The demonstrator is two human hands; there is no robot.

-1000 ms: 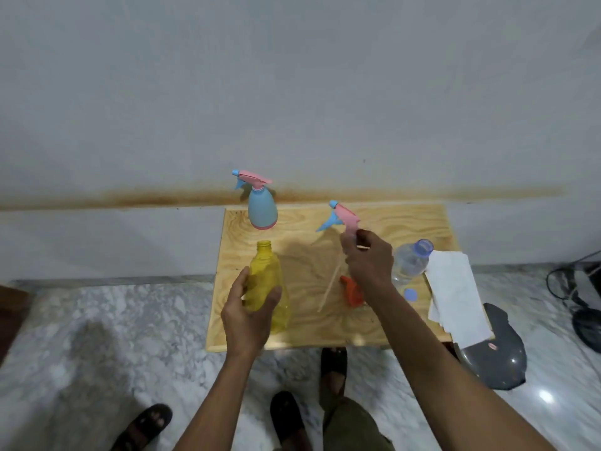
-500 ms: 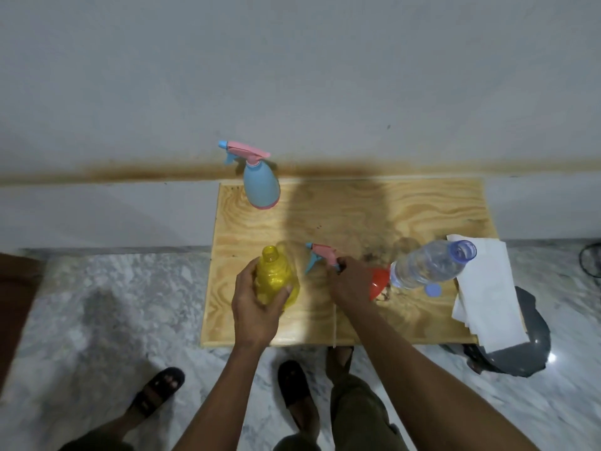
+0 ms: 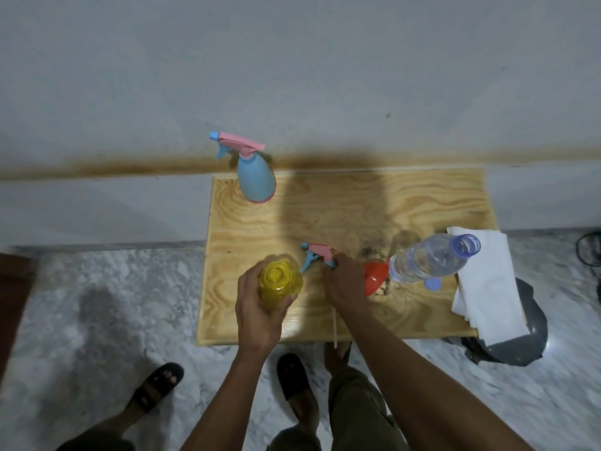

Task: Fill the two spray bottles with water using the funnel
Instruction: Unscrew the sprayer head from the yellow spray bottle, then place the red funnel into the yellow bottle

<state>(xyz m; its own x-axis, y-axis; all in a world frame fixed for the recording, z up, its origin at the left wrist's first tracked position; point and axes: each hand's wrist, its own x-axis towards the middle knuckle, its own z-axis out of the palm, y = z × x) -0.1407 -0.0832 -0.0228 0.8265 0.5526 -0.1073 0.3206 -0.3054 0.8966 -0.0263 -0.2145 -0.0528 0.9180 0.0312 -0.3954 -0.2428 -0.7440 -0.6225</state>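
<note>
Far left on your wooden table, at the back corner by the wall, the blue spray bottle stands upright with its pink trigger head screwed on and its nozzle pointing left. Nearer you, your left hand is wrapped around the yellow spray bottle; it has no head on, and you look almost straight down into its open neck. Your fingers cover its lower body, so you cannot tell whether its base rests on the wood or is raised off it, nor whether it holds any water.

Just right of it, your right hand is closed on the loose pink and blue spray head. Only the trigger and nozzle stick out to the left; the collar is buried in your grip. Its thin pale dip tube runs from under your wrist toward you, past the table's front edge.

The red funnel sits right behind that hand, half hidden by it, and its spout is out of sight. Against its right side stands the clear water bottle, uncapped, with its blue cap lying on the wood beside it. Farthest right, white paper towels overhang the table's corner, above a dark grey object on the floor that is partly covered and hard to identify
</note>
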